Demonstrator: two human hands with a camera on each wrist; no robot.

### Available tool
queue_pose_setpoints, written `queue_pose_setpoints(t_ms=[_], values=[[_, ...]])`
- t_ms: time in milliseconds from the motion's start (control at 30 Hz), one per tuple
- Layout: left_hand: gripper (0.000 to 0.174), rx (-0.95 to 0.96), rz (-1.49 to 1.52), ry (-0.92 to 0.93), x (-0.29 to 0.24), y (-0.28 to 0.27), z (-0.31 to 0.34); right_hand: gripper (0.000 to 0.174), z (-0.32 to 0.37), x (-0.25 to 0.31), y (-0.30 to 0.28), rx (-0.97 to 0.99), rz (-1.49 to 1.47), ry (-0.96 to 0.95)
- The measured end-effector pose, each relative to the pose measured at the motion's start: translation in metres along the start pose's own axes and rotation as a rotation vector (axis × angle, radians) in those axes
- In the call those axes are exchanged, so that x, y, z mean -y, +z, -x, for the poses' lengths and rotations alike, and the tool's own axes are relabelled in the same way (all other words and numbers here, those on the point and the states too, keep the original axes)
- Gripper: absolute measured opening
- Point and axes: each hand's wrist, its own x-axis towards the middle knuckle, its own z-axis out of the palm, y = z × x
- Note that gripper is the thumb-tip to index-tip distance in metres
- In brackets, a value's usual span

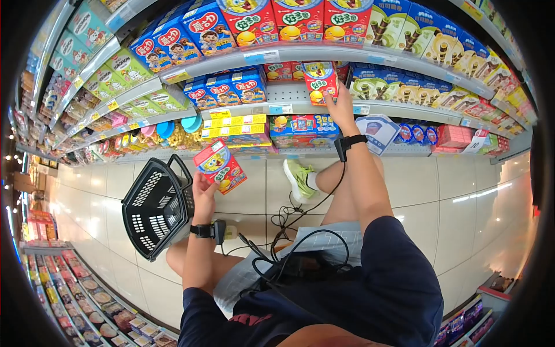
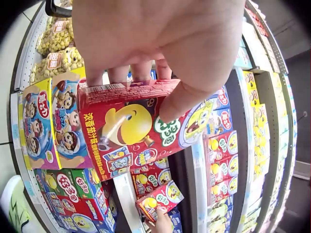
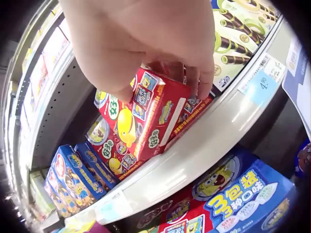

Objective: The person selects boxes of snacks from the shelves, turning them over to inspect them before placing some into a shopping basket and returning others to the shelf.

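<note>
My left hand (image 1: 203, 194) holds a red snack box (image 1: 219, 168) above the floor, beside the basket. In the left wrist view its thumb lies on the front of that box (image 2: 131, 128), fingers behind. At the middle shelf, my right hand (image 1: 342, 110) grips a second red box (image 1: 321, 84) at the shelf's front. In the right wrist view the right hand (image 3: 141, 43) pinches this box (image 3: 146, 111) between thumb and fingers, with another red box (image 3: 104, 141) behind it. Blue boxes (image 1: 222, 88) stand to the left on the same shelf.
A black basket (image 1: 157, 208) with a raised handle rests on the tiled floor (image 1: 243, 202) at the left. Cables hang over the lap. Larger multipacks (image 1: 303, 132) fill the bottom shelf, and a price sign (image 1: 377, 133) juts out near the right forearm.
</note>
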Motion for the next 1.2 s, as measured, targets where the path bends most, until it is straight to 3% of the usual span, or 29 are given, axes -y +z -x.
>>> queue_pose_setpoints(t_ms=[100,200,333,400,500,800,900,1033,1100,1200], values=[[0.058,0.074,-0.046,0.022,0.001,0.034,-0.015,0.067,-0.002,-0.003,-0.003,0.057,0.283,0.011],[0.06,0.151,-0.065,0.03,0.004,0.073,-0.045,0.063,0.002,0.013,-0.018,0.095,0.376,0.124],[0.063,0.305,-0.063,0.026,0.001,0.133,-0.091,0.057,0.002,0.011,-0.03,0.148,0.359,0.166],[0.062,0.323,-0.08,0.042,0.006,0.155,-0.114,0.052,0.005,-0.001,-0.026,0.149,0.091,0.227],[0.063,0.353,-0.106,0.059,0.012,0.182,-0.142,0.053,0.003,-0.002,-0.019,0.117,0.061,0.22],[0.061,0.332,-0.091,0.028,0.044,0.204,-0.184,0.052,0.005,-0.011,0.011,-0.131,0.184,0.192],[0.061,0.341,-0.119,0.081,0.049,0.209,-0.184,0.048,0.004,-0.009,0.007,-0.078,0.088,0.337],[0.06,0.314,-0.092,0.097,0.053,0.223,-0.19,0.042,0.01,-0.006,0.0,-0.166,0.228,0.285],[0.06,0.275,-0.097,0.135,0.058,0.227,-0.194,0.035,0.008,-0.007,-0.006,-0.126,0.148,0.348],[0.059,0.248,-0.108,0.152,0.065,0.232,-0.199,0.031,0.003,-0.007,-0.01,-0.139,0.155,0.297]])
